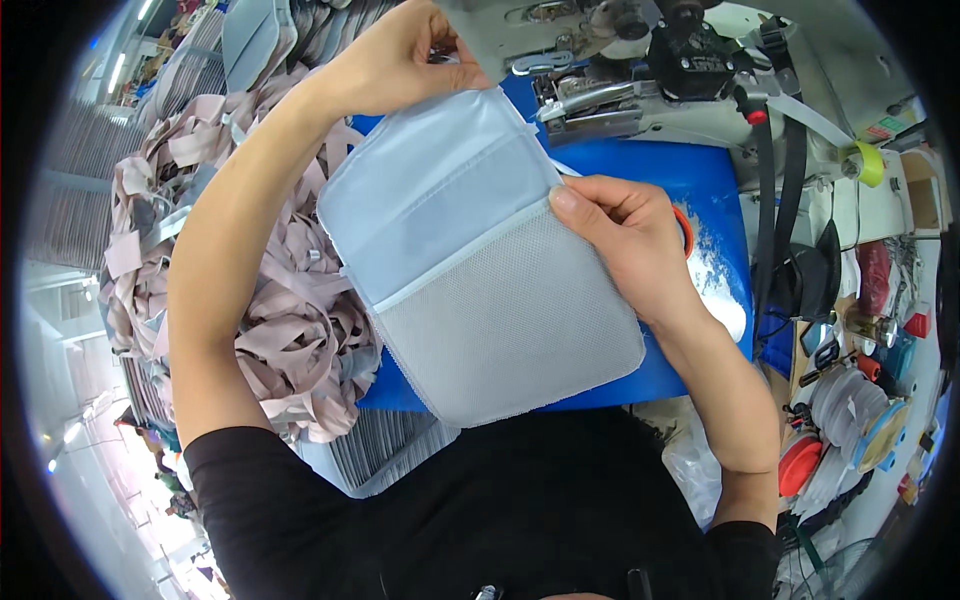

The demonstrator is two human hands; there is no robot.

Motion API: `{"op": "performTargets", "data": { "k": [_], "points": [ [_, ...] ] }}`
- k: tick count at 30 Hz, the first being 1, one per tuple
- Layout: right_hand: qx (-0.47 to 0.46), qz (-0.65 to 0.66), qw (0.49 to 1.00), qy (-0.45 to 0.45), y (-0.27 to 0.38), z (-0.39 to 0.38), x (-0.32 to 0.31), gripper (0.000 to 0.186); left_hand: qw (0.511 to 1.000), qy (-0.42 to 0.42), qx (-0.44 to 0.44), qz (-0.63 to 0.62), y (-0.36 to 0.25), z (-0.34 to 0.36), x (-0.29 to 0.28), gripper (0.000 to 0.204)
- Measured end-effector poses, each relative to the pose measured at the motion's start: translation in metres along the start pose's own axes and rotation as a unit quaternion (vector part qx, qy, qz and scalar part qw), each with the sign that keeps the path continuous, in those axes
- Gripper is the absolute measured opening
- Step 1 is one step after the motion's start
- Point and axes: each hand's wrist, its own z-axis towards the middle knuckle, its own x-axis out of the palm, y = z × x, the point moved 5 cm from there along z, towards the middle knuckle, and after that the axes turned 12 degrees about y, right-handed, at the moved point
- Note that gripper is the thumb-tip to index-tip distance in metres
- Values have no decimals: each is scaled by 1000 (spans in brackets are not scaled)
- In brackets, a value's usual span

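Note:
A light grey-blue fabric panel (pixel 430 190) with rounded corners hangs tilted in front of me. Across its lower part lies a grey mesh pocket (pixel 510 320), edged at the top with a pale binding strip. My left hand (pixel 415 60) is closed at the panel's upper edge, with its fingertips partly hidden. On the right edge, by the end of the binding strip, my right hand (pixel 625 230) pinches the panel, thumb in front and fingers behind. Just beyond the panel stands a sewing machine (pixel 610 85), its needle area partly visible.
Beneath the panel is a blue work surface (pixel 700 180); an orange-red loop (pixel 685 232) shows beside my right hand. Pinkish fabric strips (pixel 300 340) heap up at left, near stacked grey panels (pixel 80 200). Spools and tools (pixel 850 410) crowd the right side, with black straps (pixel 780 200) hanging nearer.

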Motion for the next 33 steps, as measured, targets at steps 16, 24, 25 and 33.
{"op": "performTargets", "data": {
  "k": [16, 24, 25, 33],
  "points": [
    [2, 15, 999, -39, 10, 19, -3, 33, 999, -34, 1, 29, 9, 22, -16, 34],
    [-25, 10, 998, -62, 8, 27, -9, 32, 998, -44, 5, 48, 12, 35, -19, 34],
    [-31, 11, 997, -68, 7, 29, -12, 32, 998, -43, 7, 49, 12, 38, -19, 34],
    [-32, 89, 991, -93, 7, 32, -5, 33, 993, -76, 8, 85, 18, 54, -21, 34]
  ]
}}
